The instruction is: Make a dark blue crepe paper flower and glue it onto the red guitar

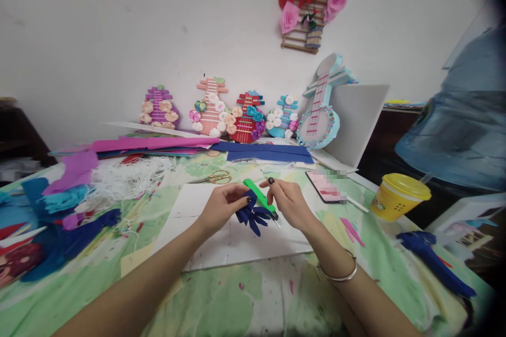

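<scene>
Evidently, the left hand point(221, 206) pinches a dark blue petalled piece point(250, 217) between thumb and fingers, over the white board point(213, 258) at the middle of the bench point(221, 308). The right hand point(291, 202) is at about two o'clock from that piece, fingers curled close to a green-handled tool point(256, 194); whether they truly grip it or only rest beside it, I cannot tell. The tool slants across behind the petals, its thin metal tip point(277, 223) pointing toward four o'clock.

That tip looks like the main hazard: lying so near the loose petals, it could snag or tear one if either hand slips, or catch a finger of the right hand. The narrow petals spread freely, so too light a pinch might let the piece twist, while too hard a squeeze could crease it.

From the petalled piece, gold-handled scissors point(220, 177) lie at about eleven o'clock and a phone point(324, 187) at two. A yellow tub point(399, 197) stands at three; knocked by a wide sweep of the right arm, it could tip.
</scene>
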The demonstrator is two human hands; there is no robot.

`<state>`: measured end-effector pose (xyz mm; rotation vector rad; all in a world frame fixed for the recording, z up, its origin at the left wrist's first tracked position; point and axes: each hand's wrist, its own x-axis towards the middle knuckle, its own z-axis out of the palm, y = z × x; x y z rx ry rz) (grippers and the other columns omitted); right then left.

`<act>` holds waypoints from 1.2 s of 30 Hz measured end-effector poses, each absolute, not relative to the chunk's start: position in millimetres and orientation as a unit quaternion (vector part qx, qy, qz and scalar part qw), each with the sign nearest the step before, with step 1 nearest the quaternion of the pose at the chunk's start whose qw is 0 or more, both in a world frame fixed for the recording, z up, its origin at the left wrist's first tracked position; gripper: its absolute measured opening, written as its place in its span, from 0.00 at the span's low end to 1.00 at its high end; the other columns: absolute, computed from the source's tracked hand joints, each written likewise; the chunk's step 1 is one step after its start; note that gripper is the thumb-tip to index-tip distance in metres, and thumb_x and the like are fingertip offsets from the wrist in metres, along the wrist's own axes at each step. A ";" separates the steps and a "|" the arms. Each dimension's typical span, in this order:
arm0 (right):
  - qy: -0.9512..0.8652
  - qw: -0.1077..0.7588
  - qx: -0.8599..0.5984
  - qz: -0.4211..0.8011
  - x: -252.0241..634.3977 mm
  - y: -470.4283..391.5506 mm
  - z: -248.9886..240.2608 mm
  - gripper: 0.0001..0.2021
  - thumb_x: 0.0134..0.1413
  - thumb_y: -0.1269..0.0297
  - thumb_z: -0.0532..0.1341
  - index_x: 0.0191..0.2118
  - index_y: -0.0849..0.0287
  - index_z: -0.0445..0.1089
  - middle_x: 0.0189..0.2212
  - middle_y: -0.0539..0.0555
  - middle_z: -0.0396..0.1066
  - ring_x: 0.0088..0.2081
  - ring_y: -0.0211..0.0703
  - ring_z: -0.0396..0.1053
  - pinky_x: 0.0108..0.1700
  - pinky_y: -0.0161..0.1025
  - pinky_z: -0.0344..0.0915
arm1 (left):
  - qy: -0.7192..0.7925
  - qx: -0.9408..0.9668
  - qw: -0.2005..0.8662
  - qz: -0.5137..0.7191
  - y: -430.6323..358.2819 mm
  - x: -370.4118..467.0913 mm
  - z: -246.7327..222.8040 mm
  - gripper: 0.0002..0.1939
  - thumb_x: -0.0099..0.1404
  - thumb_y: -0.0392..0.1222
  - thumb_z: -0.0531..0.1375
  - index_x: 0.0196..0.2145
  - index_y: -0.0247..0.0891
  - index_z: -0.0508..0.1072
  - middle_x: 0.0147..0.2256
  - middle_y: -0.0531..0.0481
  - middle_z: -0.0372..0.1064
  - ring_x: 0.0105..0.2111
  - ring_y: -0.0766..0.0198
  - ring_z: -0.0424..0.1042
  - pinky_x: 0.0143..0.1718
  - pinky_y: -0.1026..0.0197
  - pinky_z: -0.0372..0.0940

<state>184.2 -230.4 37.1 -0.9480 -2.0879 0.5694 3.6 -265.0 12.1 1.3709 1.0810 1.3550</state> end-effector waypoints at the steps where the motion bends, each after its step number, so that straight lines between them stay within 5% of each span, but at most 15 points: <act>1: -0.825 0.376 -0.357 0.223 186.1 -230.8 38.7 0.22 0.63 0.63 0.44 0.26 0.60 0.70 0.21 0.49 0.68 0.23 0.34 0.63 0.32 0.33 0.59 | 0.436 0.549 0.453 0.551 -265.0 3.9 12.5 0.12 0.50 0.42 0.66 0.31 0.32 0.74 0.26 0.49 0.73 0.24 0.65 0.71 0.25 0.64 0.67; 7: -0.909 0.309 -0.256 0.110 188.8 -229.1 38.6 0.16 0.59 0.72 0.49 0.49 0.59 0.69 0.29 0.54 0.71 0.32 0.39 0.64 0.36 0.35 0.59 | 0.439 0.537 0.435 0.575 -263.8 2.2 13.0 0.09 0.49 0.41 0.66 0.28 0.33 0.75 0.26 0.50 0.72 0.26 0.68 0.70 0.29 0.66 0.66; 17: -0.910 0.258 -0.317 0.069 181.7 -227.6 30.5 0.08 0.59 0.68 0.53 0.43 0.56 0.66 0.32 0.52 0.73 0.33 0.39 0.69 0.34 0.32 0.59 | 0.433 0.556 0.448 0.550 -264.9 1.6 10.4 0.10 0.51 0.43 0.65 0.29 0.34 0.76 0.27 0.50 0.72 0.28 0.68 0.69 0.32 0.66 0.65; 36: -0.906 0.250 -0.342 -0.009 174.3 -233.4 23.7 0.10 0.61 0.64 0.52 0.45 0.56 0.66 0.31 0.54 0.74 0.37 0.41 0.69 0.35 0.33 0.57 | 0.450 0.515 0.432 0.588 -265.8 2.2 8.1 0.09 0.51 0.42 0.63 0.22 0.32 0.75 0.22 0.49 0.71 0.27 0.63 0.68 0.32 0.62 0.63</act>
